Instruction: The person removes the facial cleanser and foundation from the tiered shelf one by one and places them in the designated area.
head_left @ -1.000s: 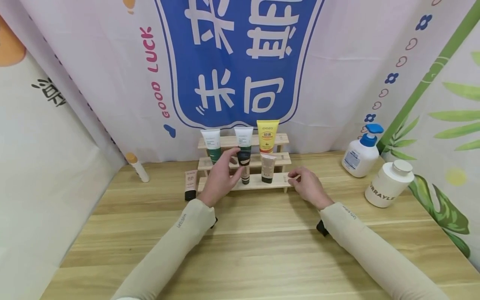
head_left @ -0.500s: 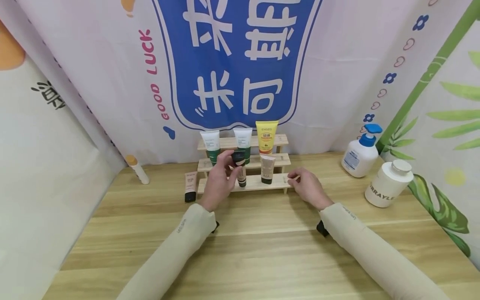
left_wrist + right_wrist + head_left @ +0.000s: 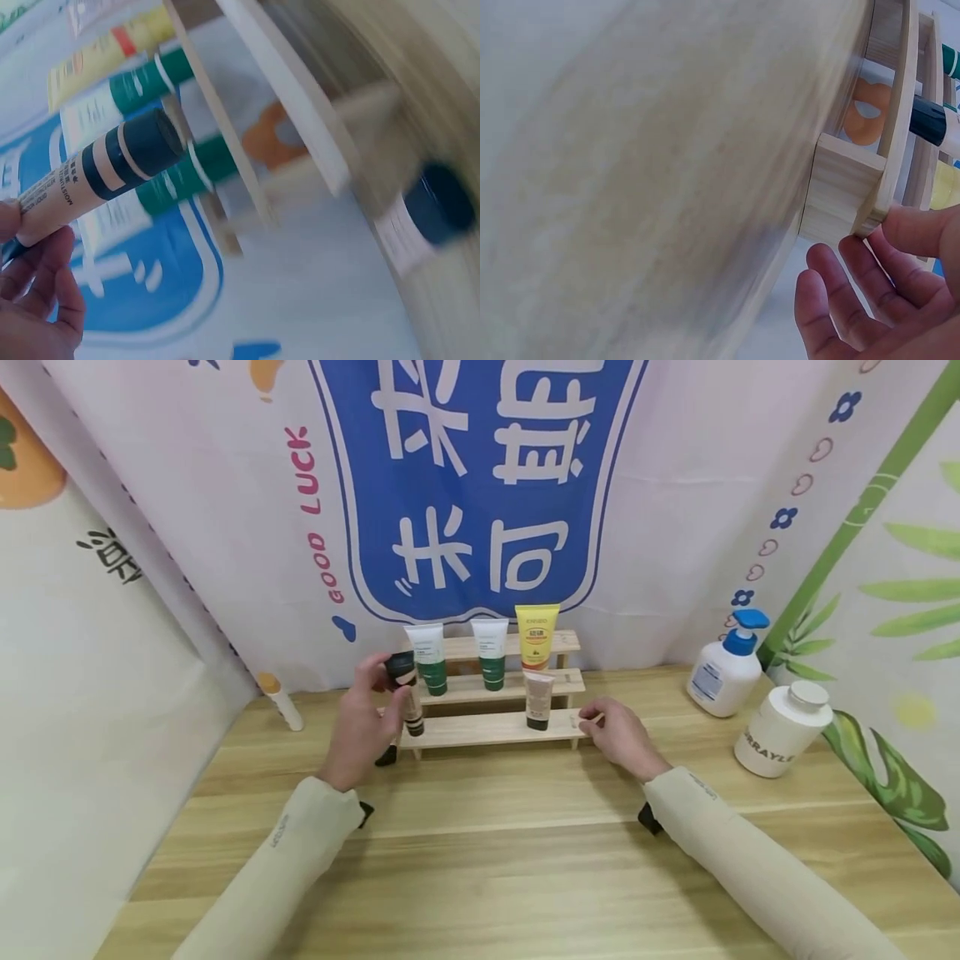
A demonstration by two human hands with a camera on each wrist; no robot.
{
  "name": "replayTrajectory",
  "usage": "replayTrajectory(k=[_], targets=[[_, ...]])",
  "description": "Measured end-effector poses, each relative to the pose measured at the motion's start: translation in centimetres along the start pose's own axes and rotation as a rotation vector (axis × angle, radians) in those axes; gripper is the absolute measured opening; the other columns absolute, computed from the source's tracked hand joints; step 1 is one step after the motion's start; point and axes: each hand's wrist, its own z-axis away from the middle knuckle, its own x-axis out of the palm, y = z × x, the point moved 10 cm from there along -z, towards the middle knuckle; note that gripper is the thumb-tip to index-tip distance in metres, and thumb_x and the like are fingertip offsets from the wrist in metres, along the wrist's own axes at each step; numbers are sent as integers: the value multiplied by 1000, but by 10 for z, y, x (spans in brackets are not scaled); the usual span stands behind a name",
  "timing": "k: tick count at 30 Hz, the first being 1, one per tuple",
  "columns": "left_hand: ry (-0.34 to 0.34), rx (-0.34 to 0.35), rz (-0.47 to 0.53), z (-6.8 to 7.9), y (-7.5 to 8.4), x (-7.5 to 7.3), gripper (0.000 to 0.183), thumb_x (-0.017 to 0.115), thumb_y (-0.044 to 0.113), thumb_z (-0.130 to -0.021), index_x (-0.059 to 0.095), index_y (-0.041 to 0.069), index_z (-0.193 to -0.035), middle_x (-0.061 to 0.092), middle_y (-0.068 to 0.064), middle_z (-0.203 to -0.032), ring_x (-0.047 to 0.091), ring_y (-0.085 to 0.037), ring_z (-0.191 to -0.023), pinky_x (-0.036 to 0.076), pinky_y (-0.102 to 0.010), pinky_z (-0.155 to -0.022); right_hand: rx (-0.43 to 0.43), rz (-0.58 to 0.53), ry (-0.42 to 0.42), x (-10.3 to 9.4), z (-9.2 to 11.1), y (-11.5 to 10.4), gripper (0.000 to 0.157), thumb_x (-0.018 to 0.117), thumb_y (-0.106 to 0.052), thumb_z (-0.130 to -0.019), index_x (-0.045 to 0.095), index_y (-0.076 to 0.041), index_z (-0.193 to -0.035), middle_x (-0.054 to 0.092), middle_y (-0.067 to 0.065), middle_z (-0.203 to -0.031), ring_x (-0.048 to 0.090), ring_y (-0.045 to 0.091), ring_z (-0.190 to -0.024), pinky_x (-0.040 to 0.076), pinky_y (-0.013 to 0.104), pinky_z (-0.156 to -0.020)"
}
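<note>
My left hand point(image 3: 358, 727) holds a beige cosmetic tube point(image 3: 60, 199) with dark bands near its upper end, thumb on one side and fingers on the other. Its dark cap end points down, over the left end of the lowest tier of a three-tier wooden display rack point(image 3: 472, 729). At that tier's right end my right hand point(image 3: 621, 739) pinches the board's corner between thumb and fingertips. A pink-beige tube point(image 3: 537, 700) with a dark cap stands on this tier. Behind stand two white-and-green tubes point(image 3: 491, 653) and a yellow tube point(image 3: 536, 635).
A pink tube with a dark cap point(image 3: 420, 225) is beside the rack's left end, mostly hidden by my left hand in the head view. A white stick with an orange cap point(image 3: 281, 702) stands far left. A pump bottle point(image 3: 722, 675) and white jar point(image 3: 780, 731) stand right.
My left hand has carried the beige tube leftward from the rack's middle to its left end. My right hand stays at the rack's right corner.
</note>
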Motion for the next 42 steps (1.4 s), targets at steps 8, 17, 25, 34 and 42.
replayTrajectory(k=[8, 17, 25, 34, 42], targets=[[-39, -119, -109, 12, -38, -24, 55, 65, 2, -87, 38, 5, -135, 60, -13, -88, 51, -20, -69, 42, -31, -60, 7, 22, -11, -4, 0, 1, 16, 64, -14, -91, 65, -6, -104, 63, 8, -97, 58, 21, -81, 46, 35, -65], [-153, -294, -208, 30, -87, -28, 53, 60, 4, -92, 37, 4, -139, 58, -13, -85, 53, -23, -67, 45, -37, -58, 17, 27, -20, 0, -1, 0, 16, 64, -15, -91, 65, -7, -104, 63, 7, -98, 58, 20, -80, 45, 35, -64], [-358, -551, -228, 60, -144, -9, 51, 54, 9, -96, 35, 2, -143, 59, -16, -89, 55, -24, -69, 46, -35, -56, -2, 26, -12, -1, -2, -2, 16, 64, -14, -91, 65, -5, -104, 63, 8, -98, 58, 21, -80, 46, 35, -65], [-515, -711, -242, 83, -187, 12, 46, 51, 12, -98, 37, -4, -139, 58, -21, -94, 56, -24, -69, 46, -34, -54, -1, 33, -8, -1, -2, -2, 16, 64, -13, -91, 65, -5, -104, 63, 8, -98, 58, 22, -82, 46, 35, -67], [-648, -855, -290, 91, -206, 29, 46, 50, 19, -99, 42, -8, -134, 55, -27, -117, 56, -29, -88, 47, -38, -69, -2, 24, -11, 0, -3, -1, 16, 64, -12, -91, 65, -3, -104, 63, 8, -97, 58, 22, -82, 46, 34, -66]])
